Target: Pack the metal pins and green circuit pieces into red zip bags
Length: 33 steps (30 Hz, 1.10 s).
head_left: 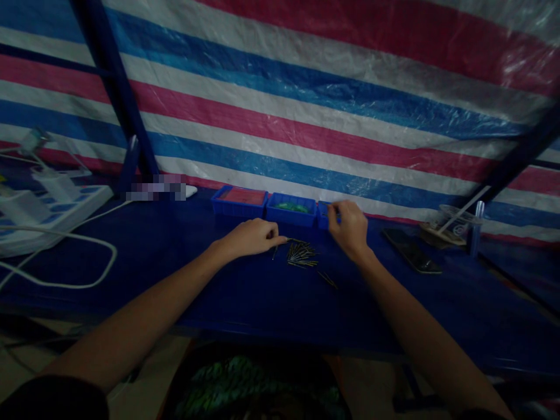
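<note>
A small pile of thin dark metal rods [301, 253], some with shiny or yellowish ends, lies on the blue table [262, 297]. They look like small drill bits. My left hand [251, 238] is at the pile's left edge, thumb and forefinger pinched on the end of one thin rod. A loose rod [275, 252] lies below its fingertips. My right hand [350, 228] is raised at the small right blue bin [322, 217], partly hiding it. Its fingers are curled together, and what they hold is too dark to make out. Two rods [327, 280] lie apart, nearer me.
Behind the pile stand a blue bin [221, 205] with reddish contents and a blue bin [291, 217] with green pieces. At right lie a phone [411, 251] and a clear cup [452, 220]. White power strips [56, 213] and a looping cable [100, 280] occupy the left.
</note>
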Tool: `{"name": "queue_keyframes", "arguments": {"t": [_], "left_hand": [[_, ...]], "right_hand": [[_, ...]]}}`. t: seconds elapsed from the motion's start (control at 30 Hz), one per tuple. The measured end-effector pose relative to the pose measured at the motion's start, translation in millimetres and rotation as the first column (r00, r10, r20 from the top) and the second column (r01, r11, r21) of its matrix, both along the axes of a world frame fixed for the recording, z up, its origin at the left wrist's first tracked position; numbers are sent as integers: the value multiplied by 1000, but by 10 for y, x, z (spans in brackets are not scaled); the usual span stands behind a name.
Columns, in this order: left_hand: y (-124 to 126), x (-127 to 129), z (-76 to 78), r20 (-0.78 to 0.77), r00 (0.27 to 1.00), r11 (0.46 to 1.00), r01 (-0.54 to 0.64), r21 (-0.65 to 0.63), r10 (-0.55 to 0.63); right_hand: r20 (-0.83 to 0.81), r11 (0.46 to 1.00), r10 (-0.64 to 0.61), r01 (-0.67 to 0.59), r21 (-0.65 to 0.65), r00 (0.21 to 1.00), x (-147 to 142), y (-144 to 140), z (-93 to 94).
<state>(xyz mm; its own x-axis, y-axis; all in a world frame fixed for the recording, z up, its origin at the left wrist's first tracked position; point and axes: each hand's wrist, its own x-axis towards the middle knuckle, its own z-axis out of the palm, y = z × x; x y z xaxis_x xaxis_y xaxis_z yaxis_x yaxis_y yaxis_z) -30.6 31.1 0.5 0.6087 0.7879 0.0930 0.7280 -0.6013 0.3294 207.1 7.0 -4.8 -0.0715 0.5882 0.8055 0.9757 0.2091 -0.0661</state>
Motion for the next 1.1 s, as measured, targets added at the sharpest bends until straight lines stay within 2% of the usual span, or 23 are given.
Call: {"name": "queue_keyframes", "arguments": {"t": [0.1, 0.17, 0.2, 0.27, 0.33, 0.47, 0.53, 0.6, 0.77, 1.0, 1.1], "left_hand": [[-26, -16, 11, -145, 989, 998, -44, -35, 38], [-36, -19, 6, -179, 984, 998, -28, -61, 16], [-36, -19, -3, -173, 985, 998, -5, -68, -7], [-28, -14, -36, -137, 988, 996, 67, -59, -75], [-18, -1, -73, -90, 985, 989, 146, -26, -148], [-21, 59, -104, 48, 971, 972, 231, 28, -232], [-29, 91, -95, 108, 970, 976, 218, 26, -220], [-28, 114, -88, 142, 971, 981, 191, 12, -191], [9, 124, -120, 221, 961, 985, 173, 1, -168], [-29, 133, -94, 258, 955, 988, 132, 74, -147], [-35, 107, -71, 262, 956, 991, 110, 82, -128]], "right_hand": [[-24, 976, -218, 217, -32, 976, 326, 138, -30], [-17, 968, -242, 240, -70, 970, 394, 177, -77], [-17, 973, -215, 213, -87, 976, 370, 176, -98], [-14, 987, -93, 91, -130, 996, 224, 136, -126], [1, 977, 87, -85, -197, 996, 5, 52, -136], [22, 874, 384, -355, -331, 923, -363, -138, -147], [42, 821, 473, -423, -383, 880, -445, -192, -160], [62, 800, 512, -449, -396, 857, -468, -208, -175], [98, 836, 478, -418, -355, 873, -440, -191, -179], [145, 899, 370, -315, -304, 918, -483, -220, -133], [107, 934, 296, -265, -241, 949, -352, -140, -84]]}}
